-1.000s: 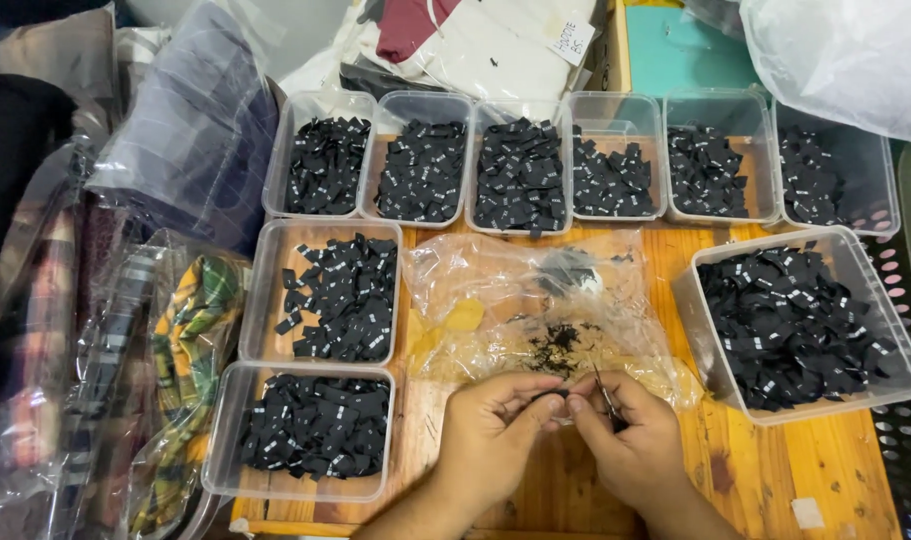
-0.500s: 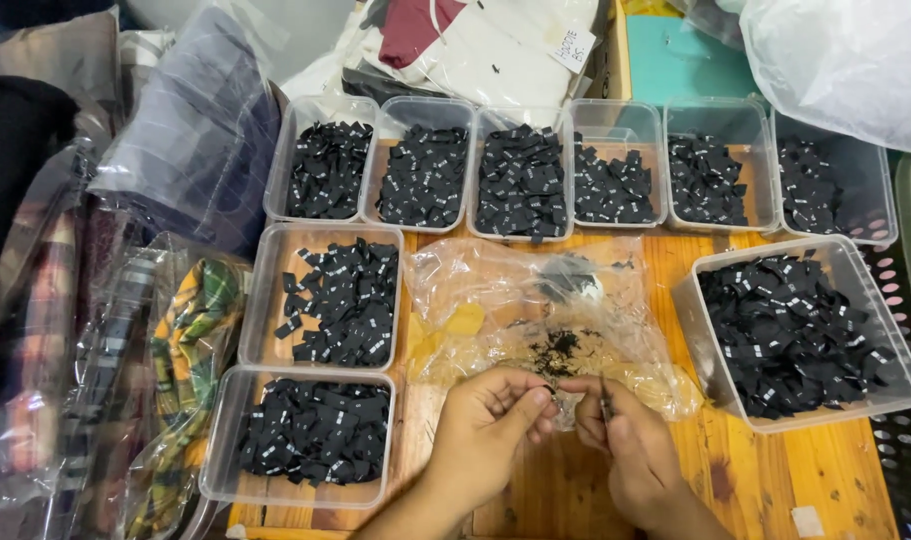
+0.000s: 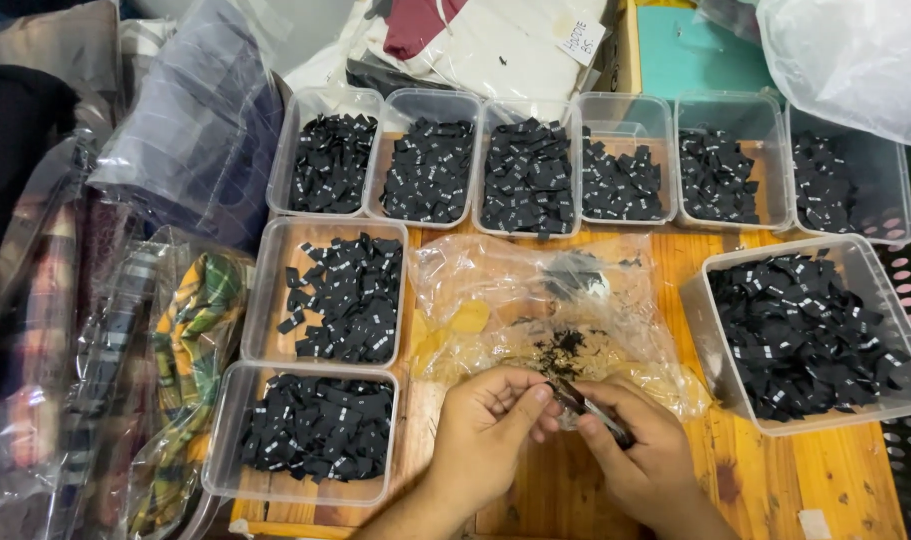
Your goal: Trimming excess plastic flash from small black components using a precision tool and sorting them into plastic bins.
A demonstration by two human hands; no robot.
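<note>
A small dark tool point(image 3: 593, 410) is being pinched by the right hand point(image 3: 647, 452); the left hand point(image 3: 490, 425), fingers curled, is touching its tip beside the clear plastic bag point(image 3: 535, 300).

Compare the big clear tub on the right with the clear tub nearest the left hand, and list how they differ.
The big right tub is larger and deeper than the near-left tub. The big right tub sits turned at a slant on the wooden table, while the near-left tub lies square with the tub above it. The big right tub holds a heaped pile; the near-left tub holds a thinner layer. Both are clear plastic, lidless, and hold small black tags.
</note>
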